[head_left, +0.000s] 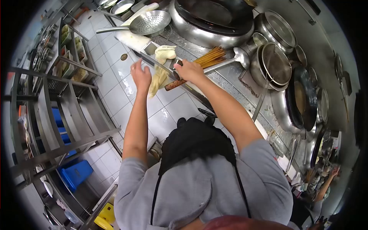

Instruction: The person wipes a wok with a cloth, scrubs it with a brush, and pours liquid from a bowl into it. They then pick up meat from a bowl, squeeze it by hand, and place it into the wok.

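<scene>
My left hand (141, 76) is held over the floor beside the counter's front edge, fingers apart and nothing in it. Just right of it a yellowish cloth (158, 79) hangs down, and a second pale cloth (165, 53) lies bunched on the edge. My right hand (190, 71) has its fingers curled at the counter's edge, by a small dark block (176, 64). The bound end of a bamboo wok brush (210, 57) runs up to this hand. A ladle (241, 57) passes beneath my wrist, its wooden handle end jutting past the edge. What my right fingers grip is hidden.
A perforated skimmer (150, 22) lies at the counter's far left. A big wok (212, 17) sits behind the brush. Strainers (275, 63) and another wok (301, 97) stand to the right. Metal shelving (69, 111) and a blue bin (76, 174) are on the left.
</scene>
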Tool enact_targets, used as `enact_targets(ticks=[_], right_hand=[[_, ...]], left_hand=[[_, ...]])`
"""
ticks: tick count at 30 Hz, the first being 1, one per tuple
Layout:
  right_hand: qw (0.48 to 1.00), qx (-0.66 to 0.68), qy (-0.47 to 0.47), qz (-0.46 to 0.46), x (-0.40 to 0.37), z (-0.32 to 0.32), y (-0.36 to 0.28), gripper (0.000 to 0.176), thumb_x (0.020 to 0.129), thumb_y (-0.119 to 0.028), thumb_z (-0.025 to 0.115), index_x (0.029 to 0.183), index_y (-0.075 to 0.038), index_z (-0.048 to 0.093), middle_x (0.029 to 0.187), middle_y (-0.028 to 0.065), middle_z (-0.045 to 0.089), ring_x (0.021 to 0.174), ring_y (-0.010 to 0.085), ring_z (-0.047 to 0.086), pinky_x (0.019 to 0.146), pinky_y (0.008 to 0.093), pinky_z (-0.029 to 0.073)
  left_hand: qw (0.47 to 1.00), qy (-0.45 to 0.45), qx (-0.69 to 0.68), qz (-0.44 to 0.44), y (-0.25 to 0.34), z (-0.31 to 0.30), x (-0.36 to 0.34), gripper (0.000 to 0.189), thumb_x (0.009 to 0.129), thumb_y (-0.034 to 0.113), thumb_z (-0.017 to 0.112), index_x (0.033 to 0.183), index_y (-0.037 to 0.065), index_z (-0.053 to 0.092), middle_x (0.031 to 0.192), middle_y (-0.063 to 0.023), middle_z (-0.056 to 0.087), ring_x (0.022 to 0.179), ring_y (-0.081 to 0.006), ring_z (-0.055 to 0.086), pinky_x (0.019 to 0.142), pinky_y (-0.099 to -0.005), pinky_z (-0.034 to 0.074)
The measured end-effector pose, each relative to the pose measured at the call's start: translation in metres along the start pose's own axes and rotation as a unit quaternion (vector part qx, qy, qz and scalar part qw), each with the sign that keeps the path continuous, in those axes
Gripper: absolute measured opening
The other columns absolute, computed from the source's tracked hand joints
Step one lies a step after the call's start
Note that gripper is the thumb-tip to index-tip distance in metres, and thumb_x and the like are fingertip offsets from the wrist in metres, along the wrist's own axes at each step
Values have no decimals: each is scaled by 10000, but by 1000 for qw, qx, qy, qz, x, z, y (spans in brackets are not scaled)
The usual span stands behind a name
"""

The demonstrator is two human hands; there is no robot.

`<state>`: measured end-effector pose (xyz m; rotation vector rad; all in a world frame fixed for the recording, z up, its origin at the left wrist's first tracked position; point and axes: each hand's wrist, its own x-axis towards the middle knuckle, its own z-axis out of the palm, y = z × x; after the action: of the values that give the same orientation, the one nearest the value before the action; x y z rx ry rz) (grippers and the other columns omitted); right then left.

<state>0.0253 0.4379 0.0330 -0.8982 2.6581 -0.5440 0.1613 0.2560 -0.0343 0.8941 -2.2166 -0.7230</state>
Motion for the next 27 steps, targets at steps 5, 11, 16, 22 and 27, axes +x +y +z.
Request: enact_targets(ticks=[5,11,16,22,27], right_hand=[[969,182,-13,168,5,15,10,532,811,-456,684,1158,-62,597,948,167,691,821,276,696,538,382,578],[905,308,253,145,-11,33,10,442,777,-372,708,1111,-118,569,1015,145,623,754,260,655,514,351,503],[640,746,30,181,-100,-115,8,439,868,-270,604,1258,-172,428,954,101,569,755,240,630,533,345,523],[615,788,29,26,-201,-210,96,538,882,-142,514,1388,-197,339,1104,139,572,718,234,644,489,358,537],[764,594,246,50,-261,-283,199,731,816,-164,777,1407,-165,347,1087,104,618,698,190,660,450,312,544]], left_hand=[[946,-123,93,286,61,16,54,758,739,46,641,1456,141,413,1438,-255,408,1309,-473,374,1093,-500,349],[935,-229,91,256,61,45,73,527,681,182,794,1147,62,581,1121,-192,620,1061,-407,564,910,-473,462],[962,-185,-202,-4,34,49,77,498,772,171,800,1173,-9,567,1075,-98,612,959,-218,579,879,-338,474],[728,-202,-634,-162,14,-10,8,542,883,119,683,1356,-4,448,1255,-146,579,1099,-260,597,968,-389,495],[693,-113,-642,-309,48,-16,-92,595,909,232,644,1393,-9,395,1284,-198,561,1172,-315,568,995,-434,488]])
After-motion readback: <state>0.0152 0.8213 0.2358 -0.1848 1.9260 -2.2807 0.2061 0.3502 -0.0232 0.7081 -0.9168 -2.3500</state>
